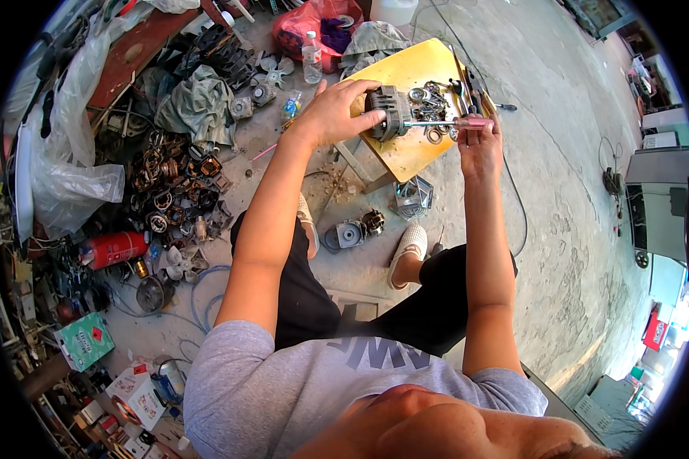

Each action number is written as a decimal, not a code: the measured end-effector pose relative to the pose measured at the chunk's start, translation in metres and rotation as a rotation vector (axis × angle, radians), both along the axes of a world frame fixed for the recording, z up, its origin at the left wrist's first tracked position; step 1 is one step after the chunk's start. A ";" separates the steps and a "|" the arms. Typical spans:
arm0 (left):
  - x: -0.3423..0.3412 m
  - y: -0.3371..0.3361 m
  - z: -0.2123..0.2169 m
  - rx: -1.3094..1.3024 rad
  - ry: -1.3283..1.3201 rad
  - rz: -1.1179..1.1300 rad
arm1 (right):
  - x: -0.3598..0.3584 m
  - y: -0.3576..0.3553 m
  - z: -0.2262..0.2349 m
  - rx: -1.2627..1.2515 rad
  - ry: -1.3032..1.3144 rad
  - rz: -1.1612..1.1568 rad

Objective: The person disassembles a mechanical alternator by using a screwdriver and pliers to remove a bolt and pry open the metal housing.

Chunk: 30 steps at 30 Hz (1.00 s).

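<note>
A grey finned metal motor housing (390, 112) rests on the yellow-topped low table (394, 162). My left hand (337, 112) lies against its left side, the thumb and fingers wrapped over it. In my right hand (480, 145) is a screwdriver (471, 123) with a pinkish-red handle, held level between the fingers. Its shaft points left and the tip meets the housing's right side; the exact contact point is too small to make out. Right of the housing lie several loose rings, bolts and small metal parts (435, 107).
More hand tools (467, 88) lie along the table's right edge. A clear bottle (311, 57) and a red plastic bag (302, 27) stand behind. On the floor lie a motor part (351, 234), heaped scrap parts (168, 183), a red cylinder (115, 249) and a dark cable (522, 206).
</note>
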<state>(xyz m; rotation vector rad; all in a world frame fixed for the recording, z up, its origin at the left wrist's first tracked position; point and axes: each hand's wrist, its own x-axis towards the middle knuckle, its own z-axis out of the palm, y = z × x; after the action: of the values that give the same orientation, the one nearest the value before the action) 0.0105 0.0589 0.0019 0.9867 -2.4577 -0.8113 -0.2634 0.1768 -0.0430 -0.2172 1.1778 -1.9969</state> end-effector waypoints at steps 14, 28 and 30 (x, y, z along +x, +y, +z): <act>0.000 0.004 0.007 -0.021 -0.013 -0.021 | 0.002 0.004 0.005 0.103 -0.095 -0.076; 0.002 0.006 0.002 -0.090 -0.018 -0.027 | -0.003 0.002 0.002 0.151 -0.125 -0.047; 0.003 0.003 -0.003 -0.049 0.000 -0.019 | 0.013 0.001 0.023 0.217 -0.090 -0.112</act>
<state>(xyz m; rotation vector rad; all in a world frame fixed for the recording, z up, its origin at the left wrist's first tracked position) 0.0133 0.0620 -0.0016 0.9468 -2.4780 -0.7536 -0.2504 0.1778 -0.0204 0.0484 1.3622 -1.9340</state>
